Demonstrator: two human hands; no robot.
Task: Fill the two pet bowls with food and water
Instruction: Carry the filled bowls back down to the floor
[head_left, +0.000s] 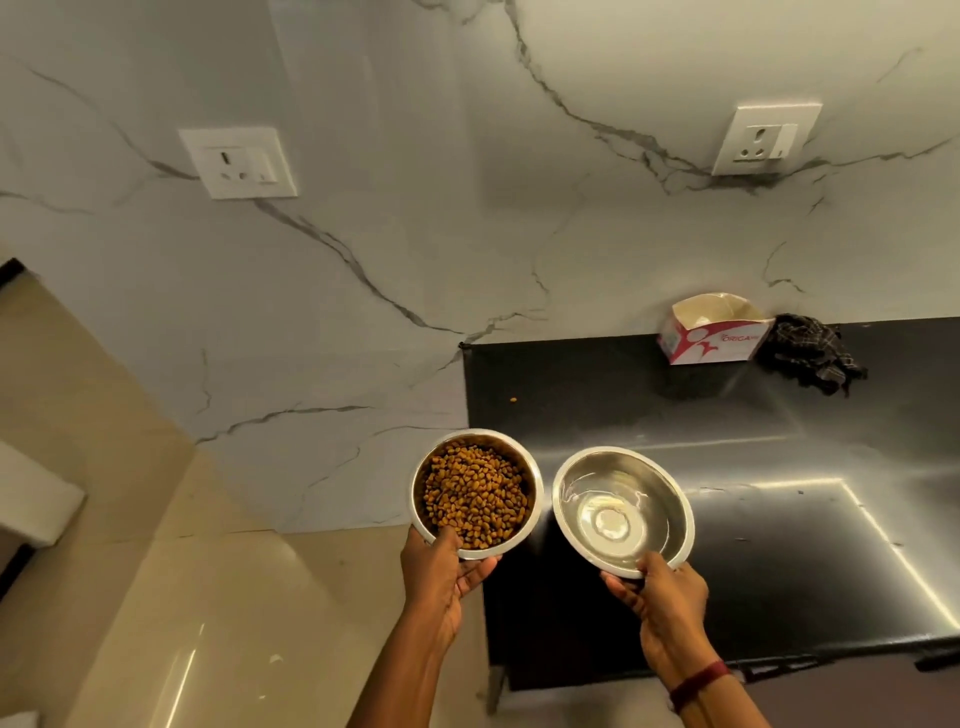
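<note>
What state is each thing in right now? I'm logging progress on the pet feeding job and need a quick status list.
left bowl: full of brown kibble, held up by the left hand.
right bowl: seems to hold clear water, held by the right hand.
carton: top open, standing on the black counter.
dark cloth: crumpled beside the carton.
stray kibble: one piece loose on the counter.

Readable print: one word only.
I read "ORIGA…" in red on the cardboard box (712, 332), beyond my right hand (662, 603).
</note>
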